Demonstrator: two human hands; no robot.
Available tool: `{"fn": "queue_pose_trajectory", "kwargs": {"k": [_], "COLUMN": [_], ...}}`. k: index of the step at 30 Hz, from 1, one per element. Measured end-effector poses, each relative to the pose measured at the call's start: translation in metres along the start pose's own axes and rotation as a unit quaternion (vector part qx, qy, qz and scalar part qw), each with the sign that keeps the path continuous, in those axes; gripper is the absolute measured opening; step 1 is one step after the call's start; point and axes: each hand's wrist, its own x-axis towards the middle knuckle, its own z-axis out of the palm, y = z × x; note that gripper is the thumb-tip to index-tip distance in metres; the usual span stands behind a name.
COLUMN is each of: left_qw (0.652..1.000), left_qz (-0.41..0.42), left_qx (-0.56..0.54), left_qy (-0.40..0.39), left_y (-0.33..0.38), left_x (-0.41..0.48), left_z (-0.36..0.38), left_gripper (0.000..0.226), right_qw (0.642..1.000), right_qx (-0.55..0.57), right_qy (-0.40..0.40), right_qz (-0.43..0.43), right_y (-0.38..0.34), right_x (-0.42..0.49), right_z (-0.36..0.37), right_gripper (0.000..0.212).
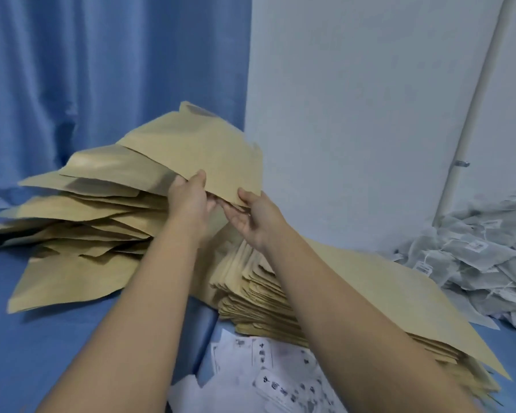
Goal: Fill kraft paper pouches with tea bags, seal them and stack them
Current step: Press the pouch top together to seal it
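A blue cloth (42, 338) covers the work surface, with a blue curtain (102, 70) behind it on the left and a white wall (355, 99) on the right. Both hands clamp one kraft pouch (203, 147) by its near edge. The left hand (188, 198) has its thumb on top and its fingers tucked under. The right hand (256, 219) pinches the same edge just beside it, thumb above and fingers below. From that grip the pouch runs away from the person, with its far end tilted upward. It hangs over the near right side of the loose heap of pouches (81, 210), and the left hand is the one nearer that heap. This looks like the stacking step. Setting the pouch down would need a short lowering toward the heap's top, down and slightly left. To the right of the heap, under the right forearm, lies a flat stack of pouches (259, 290), likely the unfilled ones. Farther right of the heap, against the wall, sits a pile of tea bags (483, 257). Nearer the person than the heap lie printed white sheets (280, 371).
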Motion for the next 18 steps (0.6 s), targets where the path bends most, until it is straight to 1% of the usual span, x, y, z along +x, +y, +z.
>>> {"fn": "queue_pose_trajectory", "kwargs": {"k": [1,2,3,4,5,6,8,9,11,14,16,18], "left_qw": [0.994,0.981,0.966,0.965,0.973,0.980,0.989,0.992,0.996,0.995,0.993,0.988], "left_qz": [0.007,0.015,0.018,-0.001,-0.036,-0.069,-0.086,-0.077,-0.046,-0.004,0.032,0.066], "left_qx": [0.102,0.188,0.248,0.249,0.215,0.169,0.099,0.073,0.049,0.034,0.026,0.033], "left_qy": [0.024,0.051,0.072,0.079,0.077,0.077,0.072,0.065,0.059,0.095,0.115,0.132], "left_y": [0.000,-0.002,-0.005,-0.009,-0.013,-0.017,-0.022,-0.024,-0.030,-0.039,-0.043,-0.045], "left_x": [0.017,0.033,0.047,0.058,0.067,0.073,0.079,0.079,0.077,0.065,0.053,0.038], "left_z": [-0.007,-0.015,-0.023,-0.029,-0.033,-0.037,-0.040,-0.041,-0.042,-0.043,-0.040,-0.034], "left_gripper": [0.008,0.014,0.019,0.020,0.016,0.010,0.008,0.010,0.019,0.035,0.039,0.042], "right_qw": [0.998,0.994,0.987,0.985,0.985,0.987,0.990,0.990,0.989,0.987,0.983,0.985], "right_qx": [-0.055,-0.105,-0.144,-0.148,-0.126,-0.085,0.022,0.056,0.081,0.093,0.114,0.109], "right_qy": [0.015,0.034,0.059,0.078,0.090,0.097,0.093,0.086,0.077,0.068,0.063,0.058], "right_qz": [0.007,0.013,0.027,0.046,0.074,0.097,0.107,0.101,0.097,0.113,0.128,0.124], "right_y": [0.007,0.015,0.023,0.029,0.033,0.037,0.043,0.045,0.048,0.051,0.051,0.052], "right_x": [0.018,0.035,0.050,0.063,0.074,0.083,0.092,0.094,0.093,0.078,0.067,0.056], "right_z": [0.006,0.010,0.013,0.014,0.014,0.015,0.016,0.016,0.016,0.012,0.011,0.012], "right_gripper": [0.008,0.007,0.011,0.014,0.016,0.020,0.023,0.023,0.019,0.013,0.010,0.006]}}
